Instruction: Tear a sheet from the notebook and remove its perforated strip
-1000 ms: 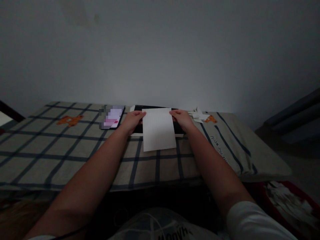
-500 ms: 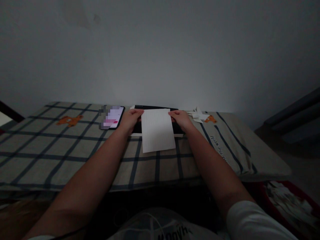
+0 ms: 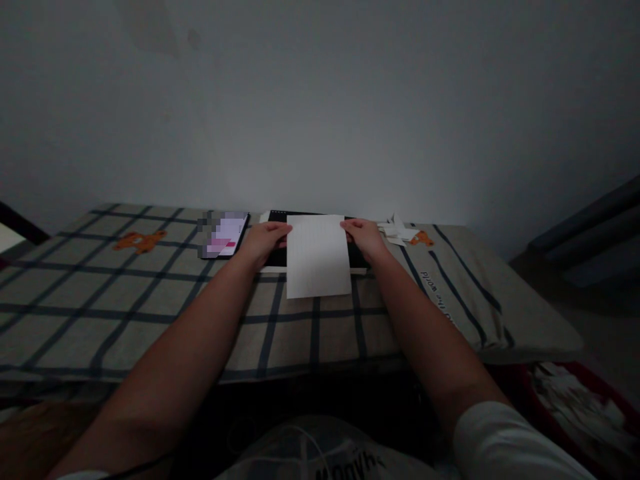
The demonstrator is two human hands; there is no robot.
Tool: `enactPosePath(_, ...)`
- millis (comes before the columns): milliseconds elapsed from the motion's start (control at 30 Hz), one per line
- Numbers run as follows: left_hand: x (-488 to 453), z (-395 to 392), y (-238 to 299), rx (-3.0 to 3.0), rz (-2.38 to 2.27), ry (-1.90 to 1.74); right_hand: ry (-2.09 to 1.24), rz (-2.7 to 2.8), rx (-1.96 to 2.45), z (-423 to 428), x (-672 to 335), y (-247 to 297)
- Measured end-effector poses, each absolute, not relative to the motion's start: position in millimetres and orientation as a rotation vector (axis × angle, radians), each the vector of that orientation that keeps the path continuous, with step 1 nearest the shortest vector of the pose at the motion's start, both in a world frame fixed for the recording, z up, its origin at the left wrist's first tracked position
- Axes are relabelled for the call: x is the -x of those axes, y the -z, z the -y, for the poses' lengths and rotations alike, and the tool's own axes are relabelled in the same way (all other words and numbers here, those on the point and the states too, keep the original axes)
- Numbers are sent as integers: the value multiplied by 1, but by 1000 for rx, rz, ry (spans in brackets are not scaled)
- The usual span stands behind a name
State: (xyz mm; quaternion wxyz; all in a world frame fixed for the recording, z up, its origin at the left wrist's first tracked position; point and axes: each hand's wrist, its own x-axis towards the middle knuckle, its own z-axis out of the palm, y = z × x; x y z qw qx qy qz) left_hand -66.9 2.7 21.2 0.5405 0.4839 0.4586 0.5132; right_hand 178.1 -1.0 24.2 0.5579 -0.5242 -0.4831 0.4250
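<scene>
Both hands pinch a sheet of white lined paper [image 3: 319, 260] by its left and right edges, close to the far corners. My left hand [image 3: 265, 241] is closed on the left edge, and my right hand [image 3: 364, 238] is closed on the right one. The sheet's near end reaches over the checked cloth. Behind and beneath the paper lies a flat black item [image 3: 278, 259] with a pale border, partly covered by the sheet and my hands; its kind is unclear. To the right of my right hand sits a small heap of folded white paper [image 3: 396, 230].
A phone [image 3: 231, 235] with a lit screen, partly blurred out, lies left of my left hand. Beneath everything is a table with a checked cloth [image 3: 165, 293], backed by a wall [image 3: 320, 107]. A red container [image 3: 590, 407] of crumpled paper stands low at the right.
The paper has shifted slightly right, and its near edge has moved away from me and levelled out. Both hands keep their pinch on it.
</scene>
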Motion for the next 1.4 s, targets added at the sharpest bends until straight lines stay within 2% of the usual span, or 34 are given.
enactPosePath(167, 66, -1, -24, -1148, -1158, -1265, -984, 1157, 1254, 0, -178, -24)
enactPosePath(400, 66, 3, -24, -1222, -1028, -1051, -951, 1087, 1246, -3, -181, -22)
enactPosePath(833, 66, 1, -25, -1111, -1165, -1181, -1248, 1113, 1135, 2, -182, -23)
enactPosePath(1233, 66, -1, -24, -1087, -1122, -1129, -1107, 1107, 1218, 3, -180, -25)
enactPosePath(1400, 68, -2, -21, -1209, -1224, -1289, -1247, 1123, 1156, 5, -181, -24)
